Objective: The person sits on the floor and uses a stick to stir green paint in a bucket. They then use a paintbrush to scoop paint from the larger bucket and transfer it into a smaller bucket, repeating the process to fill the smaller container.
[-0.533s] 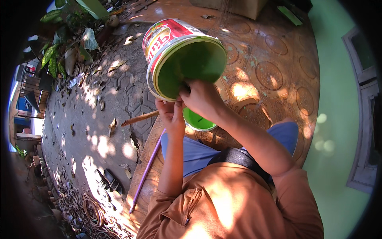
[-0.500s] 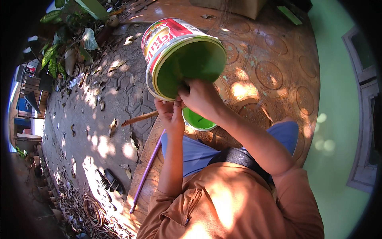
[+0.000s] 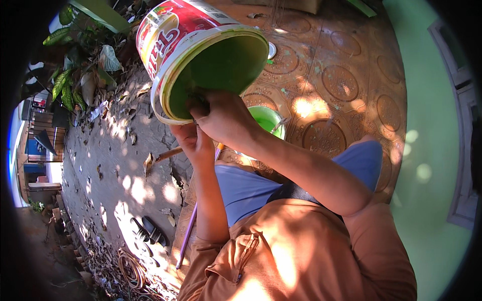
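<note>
A tilted plastic bucket [image 3: 155, 50] with a red, white and yellow label hangs up in front of me, its mouth turned toward me. Green paint coats its inner wall. My left hand [image 3: 195, 142] grips the bucket's lower rim from below. At the mouth, my right hand [image 3: 223, 113] reaches in with curled fingers close to the lower inner wall; what they hold, if anything, is lost in shadow. Below, a smaller tub [image 3: 268, 120] of bright green paint stands on the tiles with a thin handle leaning in it, partly covered by my right forearm.
A purple pole [image 3: 188, 231] and a wooden stick [image 3: 169, 154] lie to the left of my crossed legs. Black sandals [image 3: 149, 230] and a coiled hose [image 3: 131, 271] are on the paving. Leafy plants [image 3: 63, 83] grow far left; a light green wall [image 3: 422, 150] borders the right.
The bucket and both hands have shifted left and slightly up in the picture, and the bucket looks nearer. More of the paint tub now shows beside my right wrist.
</note>
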